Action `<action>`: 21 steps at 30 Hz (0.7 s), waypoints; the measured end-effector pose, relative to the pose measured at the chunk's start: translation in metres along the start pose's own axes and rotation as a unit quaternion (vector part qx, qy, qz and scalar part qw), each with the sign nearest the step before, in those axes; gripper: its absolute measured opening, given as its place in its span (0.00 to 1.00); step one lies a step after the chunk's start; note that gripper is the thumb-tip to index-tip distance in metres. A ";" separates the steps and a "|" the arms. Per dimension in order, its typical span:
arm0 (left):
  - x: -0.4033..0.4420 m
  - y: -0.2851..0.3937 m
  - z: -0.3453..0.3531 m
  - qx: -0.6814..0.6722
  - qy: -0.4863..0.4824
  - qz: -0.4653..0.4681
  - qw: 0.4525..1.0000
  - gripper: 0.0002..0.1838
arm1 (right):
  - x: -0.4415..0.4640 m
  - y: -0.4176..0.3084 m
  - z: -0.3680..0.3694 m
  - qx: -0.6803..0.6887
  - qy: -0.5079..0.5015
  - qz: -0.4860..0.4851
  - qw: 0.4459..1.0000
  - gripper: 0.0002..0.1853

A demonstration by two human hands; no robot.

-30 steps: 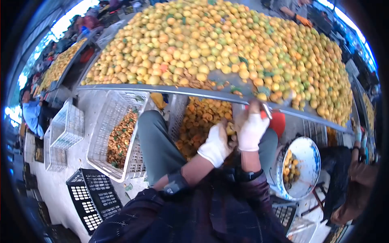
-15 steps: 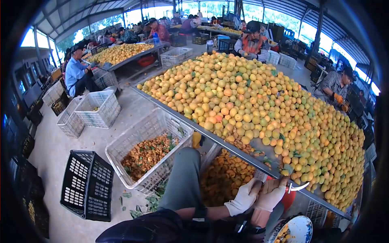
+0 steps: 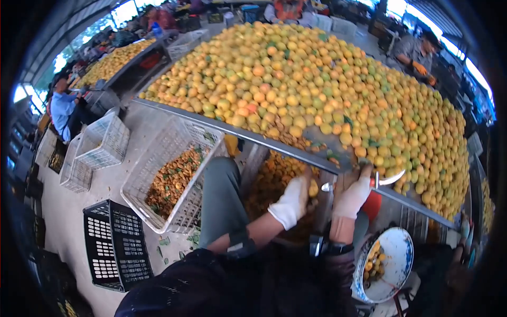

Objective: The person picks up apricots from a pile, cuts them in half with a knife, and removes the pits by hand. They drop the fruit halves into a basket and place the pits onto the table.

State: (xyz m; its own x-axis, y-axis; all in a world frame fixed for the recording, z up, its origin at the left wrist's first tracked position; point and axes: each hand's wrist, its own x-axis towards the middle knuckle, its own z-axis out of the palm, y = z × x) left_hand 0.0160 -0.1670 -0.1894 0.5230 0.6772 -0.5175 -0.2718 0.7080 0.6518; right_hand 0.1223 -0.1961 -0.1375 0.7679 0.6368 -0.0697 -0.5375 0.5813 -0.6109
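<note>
My left hand (image 3: 293, 199), in a white glove with bare fingertips, is closed around a small yellow fruit (image 3: 313, 188) above a crate of split fruit (image 3: 274, 177). Just right of it, my right hand (image 3: 353, 194), gloved the same way, grips a knife whose curved silver blade (image 3: 392, 178) points right over the table's metal edge (image 3: 243, 132). A second shiny metal piece (image 3: 327, 187) shows at the left of this hand. Beyond the edge lies a large heap of yellow-orange fruit (image 3: 317, 84).
A white crate (image 3: 138, 186) holds brownish pieces. Near it stand a black crate (image 3: 117, 245) and more white crates (image 3: 108, 140). A white-blue bucket (image 3: 398, 264) with fruit is at right. Other people sit at the left (image 3: 63, 108) and back right (image 3: 417, 55).
The camera view has tilted down since half a second ago, so the scene sits higher. My left hand has moved a little apart from my right hand, which still grips the knife.
</note>
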 end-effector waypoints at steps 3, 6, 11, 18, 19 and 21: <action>-0.001 0.023 0.003 0.018 0.019 0.086 0.996 0.32 | -0.006 -0.027 0.012 -0.190 -0.042 -0.008 0.981 0.11; 0.002 0.035 0.008 0.089 -0.013 0.188 0.978 0.33 | -0.008 -0.012 -0.001 -0.334 -0.079 0.035 0.939 0.09; 0.032 0.027 0.013 0.172 -0.011 0.396 0.902 0.30 | -0.010 0.016 -0.007 -0.415 -0.143 0.054 0.897 0.17; 0.031 0.044 0.013 0.330 -0.109 0.511 0.786 0.19 | 0.001 0.010 -0.003 -0.327 -0.125 0.185 0.918 0.12; 0.033 0.046 0.012 0.327 -0.109 0.468 0.814 0.18 | 0.001 0.013 0.002 -0.355 -0.128 0.136 0.916 0.09; 0.037 0.044 0.013 0.323 -0.109 0.424 0.839 0.18 | 0.010 0.029 -0.005 -0.394 -0.165 0.034 0.904 0.09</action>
State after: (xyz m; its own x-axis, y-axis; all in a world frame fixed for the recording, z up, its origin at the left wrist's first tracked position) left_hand 0.0342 -0.1136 -0.1727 0.5177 0.7797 0.3524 -0.1641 -0.3137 0.9352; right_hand 0.1161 -0.1759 -0.1596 0.5262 0.8498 0.0309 -0.0654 0.0767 -0.9949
